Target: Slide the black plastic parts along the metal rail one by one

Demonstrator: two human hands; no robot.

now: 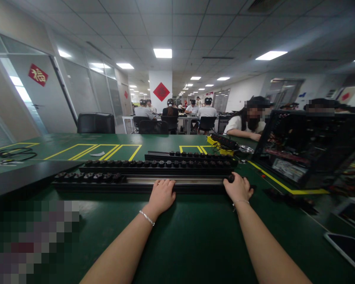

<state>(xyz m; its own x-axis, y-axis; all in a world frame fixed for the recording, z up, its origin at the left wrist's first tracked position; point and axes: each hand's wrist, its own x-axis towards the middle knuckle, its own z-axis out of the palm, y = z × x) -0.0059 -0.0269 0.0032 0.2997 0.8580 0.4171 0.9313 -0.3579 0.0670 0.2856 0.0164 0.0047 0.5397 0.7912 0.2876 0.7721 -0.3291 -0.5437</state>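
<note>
A long black channel lies across the green table in front of me. A row of black, socket-like round pieces fills its left part, and its inside shows bare further right. My left hand is closed over the near edge of this channel, around its middle. At the right end my right hand is closed, with a small black round piece at its thumb and fingers. Its other fingertips are partly hidden behind the channel's end. Two similar channels with black pieces, a middle one and a shorter far one, lie behind.
An open black case with parts inside stands at the right. Near it are a yellow tray and a person leaning on the table. Black cables lie far left. A dark-screened device sits at the lower right.
</note>
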